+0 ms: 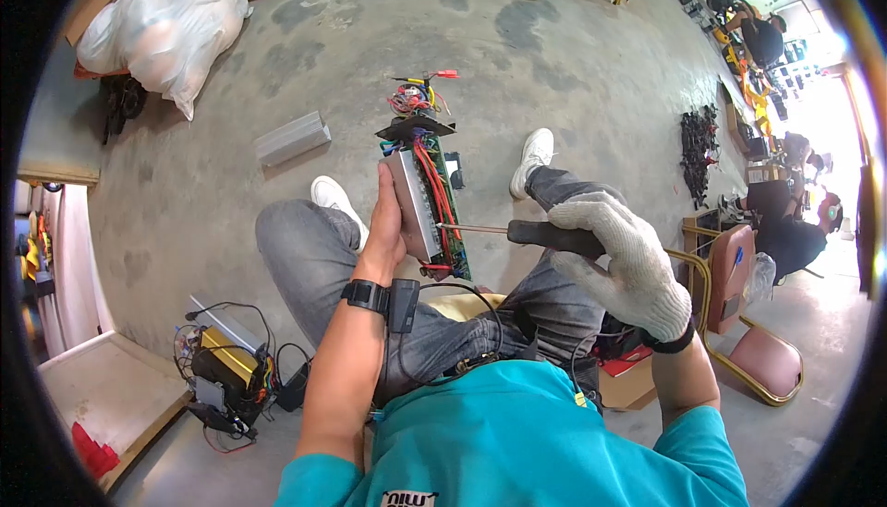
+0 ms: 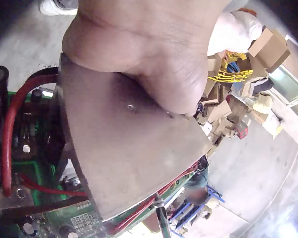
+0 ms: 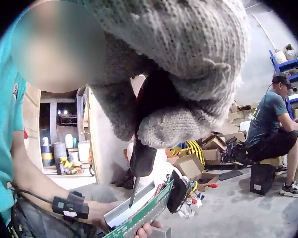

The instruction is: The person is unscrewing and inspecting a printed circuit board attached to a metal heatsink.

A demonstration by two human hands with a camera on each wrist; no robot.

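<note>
My bare left hand (image 1: 384,230) grips a green circuit board (image 1: 455,253) with a metal heat sink (image 1: 412,216) along one side. Its palm lies on the metal in the left wrist view, and fingertips (image 3: 146,230) show at the board's lower edge. Red wires run along the board, and a tangle of coloured wires (image 1: 413,99) sticks out at its far end. In a knitted glove, my right hand (image 1: 628,262) holds a screwdriver (image 3: 141,161) by its black handle. The screwdriver's tip meets the heat sink's edge near the red wires.
A metal profile (image 1: 294,140) lies on the concrete floor ahead. Wired electronics with a gold case (image 1: 229,356) sit at the left. A white plastic bag (image 1: 166,36) stands farther off. On the right is a chair (image 1: 767,359); a seated person (image 3: 275,124) is across the room.
</note>
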